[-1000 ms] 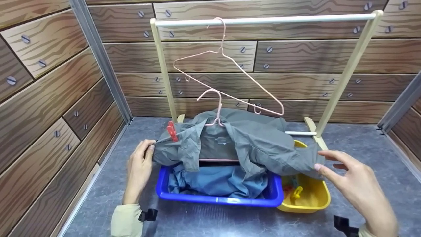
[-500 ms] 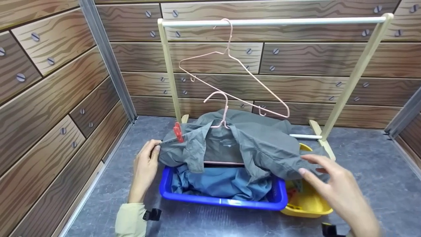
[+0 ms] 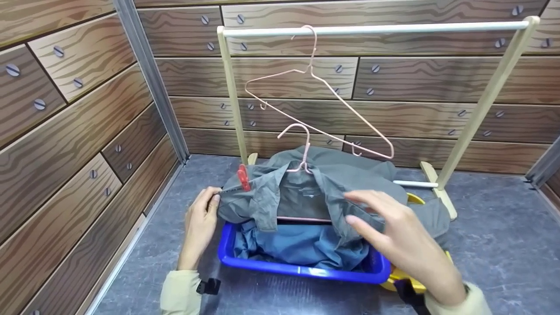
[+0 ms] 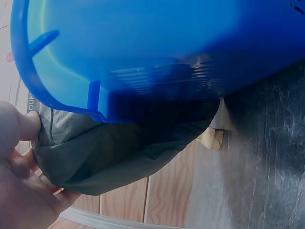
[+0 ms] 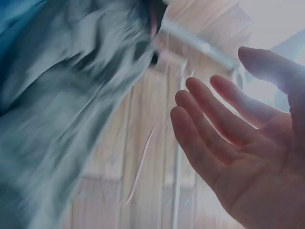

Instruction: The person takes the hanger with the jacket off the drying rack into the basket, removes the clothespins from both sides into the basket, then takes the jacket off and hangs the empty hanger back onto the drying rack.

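A grey shirt (image 3: 358,173) lies spread over the blue basket (image 3: 262,264), a pink hanger (image 3: 305,151) inside it with the hook standing up from the collar. One red clothespin (image 3: 243,178) is clipped on its left shoulder area. My left hand (image 3: 200,221) pinches the shirt's left edge between thumb and fingers; the left wrist view shows this grip on the grey cloth (image 4: 105,160) beside the basket wall. My right hand (image 3: 398,232) hovers over the shirt's right front, thumb and fingers spread. In the right wrist view, that hand (image 5: 228,143) holds nothing.
Blue cloth (image 3: 293,245) fills the basket. Behind stands a wooden rack with a white bar (image 3: 393,29), from which a second pink hanger (image 3: 345,104) hangs. A yellow bin (image 3: 396,284) sits right of the basket, mostly covered by the right arm and shirt. Wood-patterned walls enclose the table.
My right hand has let go of the right sleeve end and swung left to the shirt's front. The left hand keeps its pinch. The head view has shifted slightly.
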A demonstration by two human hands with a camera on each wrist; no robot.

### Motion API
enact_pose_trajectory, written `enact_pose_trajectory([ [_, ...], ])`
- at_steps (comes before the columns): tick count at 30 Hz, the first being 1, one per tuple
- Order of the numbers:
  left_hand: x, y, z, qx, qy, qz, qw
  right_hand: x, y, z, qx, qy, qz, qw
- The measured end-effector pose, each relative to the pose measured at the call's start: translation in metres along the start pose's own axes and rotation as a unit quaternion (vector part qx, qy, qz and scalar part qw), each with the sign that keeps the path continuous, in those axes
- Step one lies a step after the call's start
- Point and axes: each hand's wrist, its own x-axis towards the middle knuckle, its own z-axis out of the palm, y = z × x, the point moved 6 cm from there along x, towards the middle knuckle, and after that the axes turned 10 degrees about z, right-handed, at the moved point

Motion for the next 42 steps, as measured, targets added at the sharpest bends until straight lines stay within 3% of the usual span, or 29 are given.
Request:
enact_pose_trajectory([
  [5,0.000,0.001,0.000,0.002,0.003,0.006,1.0000,0.034,-0.029,0.020,-0.011,-0.042,-0.063,0.9971],
  [16,-0.001,0.000,0.000,0.019,0.008,0.020,0.9996,0.097,-0.053,0.087,-0.068,-0.114,-0.100,0.9861],
  [22,0.000,0.003,0.001,0.021,0.013,0.031,0.9992,0.119,-0.056,0.118,-0.091,-0.149,-0.067,0.9824],
  [26,0.001,0.004,0.001,0.023,0.012,0.030,0.9992,0.129,-0.055,0.140,-0.113,-0.188,-0.043,0.9746],
  [31,0.003,0.005,0.002,0.024,0.008,0.025,0.9994,0.134,-0.056,0.153,-0.114,-0.222,-0.024,0.9680],
  [35,0.003,0.004,0.000,0.030,0.009,0.019,0.9993,0.136,-0.059,0.158,-0.092,-0.219,-0.034,0.9707],
  [42,0.001,0.004,0.002,0.033,0.001,0.014,0.9994,0.137,-0.064,0.159,-0.088,-0.165,-0.078,0.9793],
])
